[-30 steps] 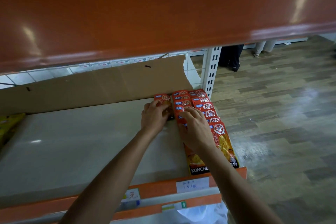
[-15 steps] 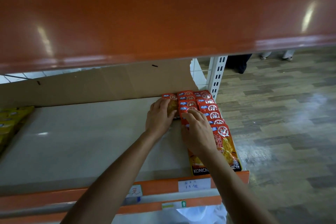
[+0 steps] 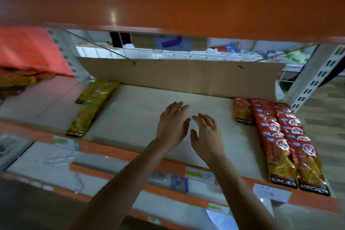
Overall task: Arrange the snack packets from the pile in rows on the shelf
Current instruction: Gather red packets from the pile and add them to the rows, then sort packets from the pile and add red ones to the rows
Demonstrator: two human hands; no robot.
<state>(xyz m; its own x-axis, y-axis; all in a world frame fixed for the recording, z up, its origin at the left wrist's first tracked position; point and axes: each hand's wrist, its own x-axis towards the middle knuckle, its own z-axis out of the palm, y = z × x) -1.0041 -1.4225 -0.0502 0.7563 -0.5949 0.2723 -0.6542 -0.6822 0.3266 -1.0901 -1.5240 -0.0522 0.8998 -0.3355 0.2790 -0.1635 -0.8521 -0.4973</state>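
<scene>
While the orange beam (image 3: 186, 5) loomed across the top, the shelf (image 3: 134, 117) lay wide below it, with a cardboard sheet (image 3: 186, 74) standing along its back. The red snack packets (image 3: 276, 136) sat in two overlapping rows at the right end, a lone red packet (image 3: 242, 110) just beside them. Yellow packets (image 3: 91, 104) were lined up far left. Over the bare middle, well apart from the red rows, the left hand (image 3: 171, 125) and right hand (image 3: 207, 132) were spread, fingers relaxed, holding nothing.
</scene>
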